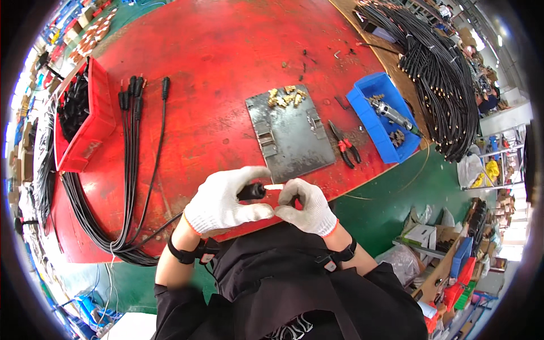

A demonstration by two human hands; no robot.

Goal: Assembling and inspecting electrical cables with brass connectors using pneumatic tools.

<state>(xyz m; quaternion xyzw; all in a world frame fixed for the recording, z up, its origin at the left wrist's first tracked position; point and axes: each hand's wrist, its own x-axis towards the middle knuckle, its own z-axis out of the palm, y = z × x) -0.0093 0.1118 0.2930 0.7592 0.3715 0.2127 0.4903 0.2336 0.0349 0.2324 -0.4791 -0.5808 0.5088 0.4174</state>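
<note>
Both my hands wear white knit gloves and meet at the near edge of the red table point(215, 107). My left hand point(218, 201) is curled around a black cable connector point(253, 191), with its thumb and index finger spread past the sides. From that hand a black cable point(164, 228) trails left. A pale, bright tip point(273, 187) sticks out of the connector toward my right hand point(309, 208). The right fingers are bent in a pinch beside this tip; whatever lies between them is hidden. Just beyond the hands lies a grey metal plate point(300, 141) carrying brass fittings point(286, 97).
Red-handled pliers point(344, 146) lie right of the plate, beside a blue bin point(374, 139) holding a metal tool point(394, 116) and small parts. At left stand a red bin point(93, 141) of black pieces and a tied cable bundle point(130, 170). More cables point(436, 62) are heaped far right.
</note>
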